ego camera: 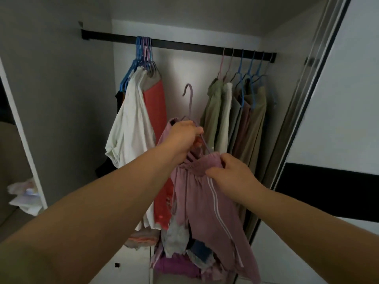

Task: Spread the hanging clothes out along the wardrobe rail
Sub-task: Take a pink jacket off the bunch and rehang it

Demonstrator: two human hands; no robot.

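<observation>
Both bare forearms reached in from the near edge. Her left hand (185, 133) gripped the thin mauve wire hanger (190, 103) at its neck, off the dark wardrobe rail (184, 45), probably to carry it to the bare middle stretch. Her right hand (232, 173) pinched the waistband of the pink striped trousers (207, 193), likely steadying them. Bunched clothes (141, 103) hung far left, spaced ones (235, 107) far right.

Single head-worn wide-angle view; faces forward and slightly up into the open wardrobe; close, both forearms reaching in from the bottom edge; rail (184, 46) well above the left hand (184, 136) and right hand (231, 173); edges bowed by the lens.
</observation>
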